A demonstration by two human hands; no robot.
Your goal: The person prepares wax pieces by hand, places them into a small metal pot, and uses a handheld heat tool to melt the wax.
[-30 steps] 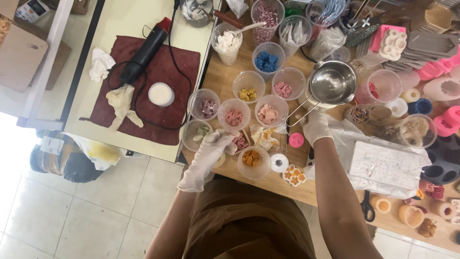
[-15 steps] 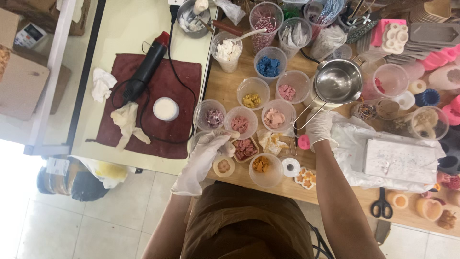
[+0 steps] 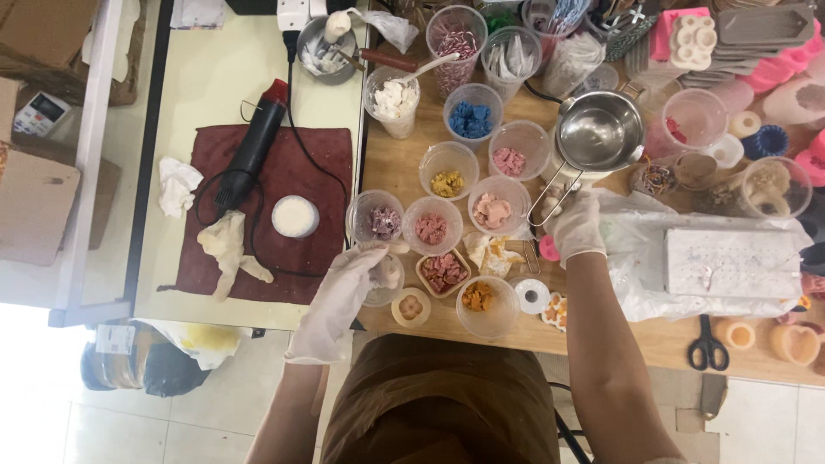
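Observation:
My left hand (image 3: 348, 288), in a white glove, hovers over a clear cup (image 3: 383, 296) at the near left of the wooden table (image 3: 404, 155). Its fingertips are pinched together above the cup; whether they hold a piece is hidden. My gloved right hand (image 3: 577, 225) is closed around the wire handle (image 3: 543, 206) of a steel pot (image 3: 599, 133). Between my hands stand cups of purple (image 3: 378, 221), red-pink (image 3: 431, 227) and pale pink (image 3: 492, 208) wax pieces. A small tray of red pieces (image 3: 443, 271) and a round mould (image 3: 411, 307) are there too.
Cups of yellow (image 3: 449, 180), blue (image 3: 471, 118) and orange (image 3: 481, 298) pieces crowd the table. On the left, a heat gun (image 3: 253, 146) and a white jar (image 3: 295, 216) lie on a maroon mat (image 3: 322, 163). At the right are a white block on plastic (image 3: 730, 262) and scissors (image 3: 707, 342).
My left hand has drawn back a little toward me, from the cup rim to over its near side. The right hand has stayed at the pot handle. The view has shifted.

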